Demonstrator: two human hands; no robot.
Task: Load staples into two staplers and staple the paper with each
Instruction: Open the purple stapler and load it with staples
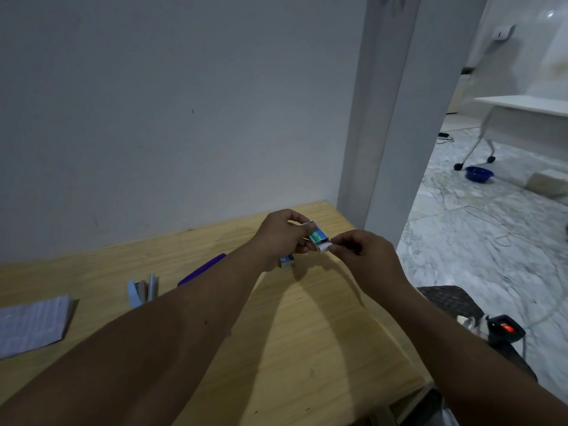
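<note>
My left hand [281, 238] holds a small green staple box [316, 236] above the wooden table [307, 333], near its far right corner. My right hand [364, 255] pinches the white inner tray [325, 248] that sticks out of the box's near end. A second, blue staple box [287, 261] lies on the table just below my left hand. A light blue stapler [142, 292] lies open on the table to the left. A purple stapler [203, 269] lies beyond it, partly hidden by my left forearm. Lined paper [32, 325] rests at the table's left edge.
A grey wall stands behind the table, with a pillar at the far right corner. Off the table's right edge are a dark woven seat [448, 302] and a black device with a red light [505, 329]. A blue bowl [479, 174] and a white wheeled table [522, 106] stand farther away.
</note>
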